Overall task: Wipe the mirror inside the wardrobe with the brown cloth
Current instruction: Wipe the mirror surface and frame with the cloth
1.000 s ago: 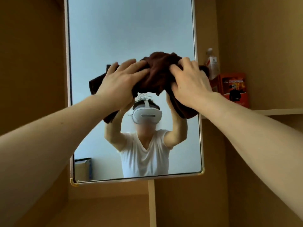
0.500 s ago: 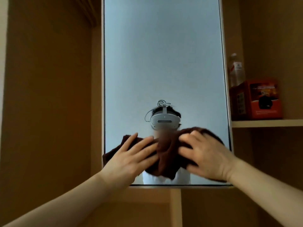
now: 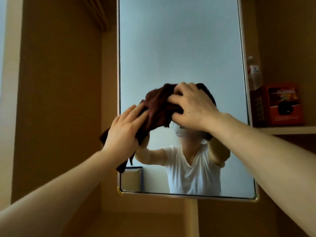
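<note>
A tall framed mirror (image 3: 179,48) hangs inside the wooden wardrobe. A bunched brown cloth (image 3: 157,108) lies against the glass at mid-height. My right hand (image 3: 191,106) grips the cloth's upper part with curled fingers. My left hand (image 3: 124,130) presses flat with straight fingers on the cloth's lower left end, at the mirror's left frame. A corner of the cloth hangs down past my left wrist. The mirror reflects a person in a white shirt with raised arms.
To the right of the mirror a wooden shelf (image 3: 287,130) holds an orange box (image 3: 280,103) and a clear bottle (image 3: 254,72). A wooden side panel (image 3: 59,100) stands on the left. A vertical divider (image 3: 193,218) runs below the mirror.
Both hands and the cloth went down to the mirror's bottom edge, then came back up to mid-height. The left hand now sits lower and further left than the right.
</note>
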Motion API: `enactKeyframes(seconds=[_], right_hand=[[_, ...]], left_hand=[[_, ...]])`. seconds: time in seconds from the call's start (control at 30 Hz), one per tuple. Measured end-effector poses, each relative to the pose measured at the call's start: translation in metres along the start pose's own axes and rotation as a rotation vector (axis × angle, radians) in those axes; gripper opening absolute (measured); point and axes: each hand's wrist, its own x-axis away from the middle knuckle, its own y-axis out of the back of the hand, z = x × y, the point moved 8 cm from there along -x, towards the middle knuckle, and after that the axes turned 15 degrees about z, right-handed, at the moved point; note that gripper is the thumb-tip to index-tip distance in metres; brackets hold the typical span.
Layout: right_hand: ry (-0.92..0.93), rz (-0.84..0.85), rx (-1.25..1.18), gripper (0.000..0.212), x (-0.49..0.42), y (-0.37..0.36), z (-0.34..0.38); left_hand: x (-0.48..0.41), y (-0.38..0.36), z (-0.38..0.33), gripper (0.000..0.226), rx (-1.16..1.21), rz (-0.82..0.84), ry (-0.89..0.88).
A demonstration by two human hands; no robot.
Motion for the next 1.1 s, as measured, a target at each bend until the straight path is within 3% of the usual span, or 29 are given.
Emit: enactKeyframes(seconds=[0.2,0.37,0.57,0.63,0.77,0.83,0.97,1.1], right_hand=[[0.165,0.11,-0.025,0.034,0.075,-0.071,0.056],[0.268,0.249,-0.099,0.029,0.126,-0.115,0.082],[0.414,0.214,-0.038,0.034,0.134,-0.115,0.08],[0.419,0.114,0.0,0.033,0.102,-0.095,0.069],[0.248,-0.12,0.047,0.039,0.019,-0.032,0.034],[0.177,-0.167,0.045,0.04,0.001,-0.02,0.028],[0.15,-0.23,0.044,0.038,0.018,-0.028,0.03],[0.193,-0.164,0.039,0.035,0.056,-0.053,0.039]], left_hand=[[0.092,-0.064,-0.028,0.099,-0.101,0.174,-0.104],[0.14,-0.1,-0.043,0.063,-0.163,0.354,-0.192],[0.132,-0.087,-0.054,0.054,-0.313,0.357,-0.354],[0.102,-0.062,-0.037,0.051,-0.337,0.288,-0.309],[0.035,-0.003,0.008,0.073,-0.225,0.173,0.016],[0.019,0.007,0.017,0.073,-0.14,0.165,0.113],[0.042,-0.015,0.001,0.08,0.027,0.137,0.119],[0.082,-0.055,-0.023,0.093,0.039,0.17,0.046]])
